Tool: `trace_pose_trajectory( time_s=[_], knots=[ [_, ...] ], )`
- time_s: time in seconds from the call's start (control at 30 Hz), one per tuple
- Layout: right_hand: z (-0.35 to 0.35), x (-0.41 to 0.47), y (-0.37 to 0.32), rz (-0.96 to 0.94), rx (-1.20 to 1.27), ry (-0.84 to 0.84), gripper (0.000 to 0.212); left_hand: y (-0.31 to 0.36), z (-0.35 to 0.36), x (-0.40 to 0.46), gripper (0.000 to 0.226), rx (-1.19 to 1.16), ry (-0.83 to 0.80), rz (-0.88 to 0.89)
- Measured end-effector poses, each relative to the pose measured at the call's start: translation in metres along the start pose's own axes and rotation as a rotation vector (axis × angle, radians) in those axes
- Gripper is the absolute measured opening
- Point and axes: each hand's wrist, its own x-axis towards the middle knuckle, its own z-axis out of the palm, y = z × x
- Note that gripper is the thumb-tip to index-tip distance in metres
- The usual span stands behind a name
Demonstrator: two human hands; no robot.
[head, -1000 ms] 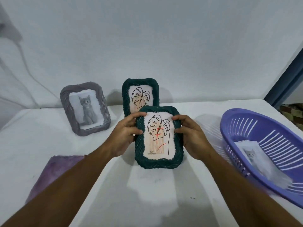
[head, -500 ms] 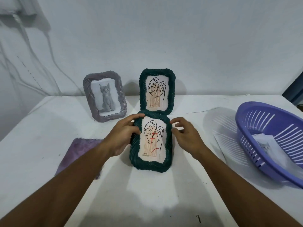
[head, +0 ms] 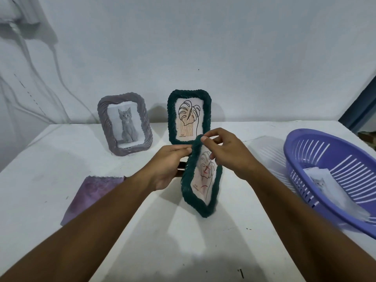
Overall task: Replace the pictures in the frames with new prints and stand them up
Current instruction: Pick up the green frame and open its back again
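On the white counter [head: 61, 159], the near green woven frame [head: 200, 202] stands turned edge-on, mid-counter. The left hand [head: 168, 167] grips its back edge; the right hand [head: 225, 151] pinches its top corner with curled fingers [head: 205, 139].

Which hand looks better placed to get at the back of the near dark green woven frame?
Probably the left hand: it already reaches behind the near dark green woven frame, which is turned edge-on toward it. The right hand pinches the frame's top edge from the front, steadying it.
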Motion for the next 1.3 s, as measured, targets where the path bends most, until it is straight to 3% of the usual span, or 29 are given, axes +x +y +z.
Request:
trace_pose_trajectory(
  time_s=[0.27,0.37,0.47,0.6,0.7,0.83,0.97,1.1,1.3],
  knots=[
    [-0.026,0.009,-0.002,0.032,-0.157,0.054,0.030,-0.003,0.021,0.004,0.023,0.010,-0.236,0.071],
    [-0.038,0.007,0.000,0.026,-0.166,0.106,0.023,-0.011,0.021,0.008,0.020,0.073,-0.183,0.100],
    [-0.046,0.005,0.012,0.030,-0.119,0.137,0.014,-0.023,0.011,0.014,0.018,0.288,-0.059,0.183],
    [-0.033,-0.003,0.044,0.095,0.167,0.037,0.012,-0.048,-0.013,0.017,0.025,0.546,0.111,0.309],
    [-0.010,-0.011,0.072,0.134,0.250,-0.002,0.012,-0.071,-0.034,0.012,0.029,0.687,0.100,0.370],
    [0.022,-0.024,0.099,0.028,-0.079,0.017,0.008,-0.105,-0.056,-0.004,0.029,0.818,0.133,0.432],
    [0.042,-0.035,0.113,-0.147,-0.353,0.003,0.022,-0.122,-0.057,-0.016,0.030,0.814,0.214,0.515],
    [0.042,-0.035,0.119,-0.291,-0.390,-0.009,0.030,-0.125,-0.057,-0.019,0.041,0.814,0.212,0.553],
    [0.035,-0.028,0.121,-0.361,-0.451,-0.102,0.025,-0.121,-0.062,-0.013,0.049,0.853,0.185,0.518]
  ],
)
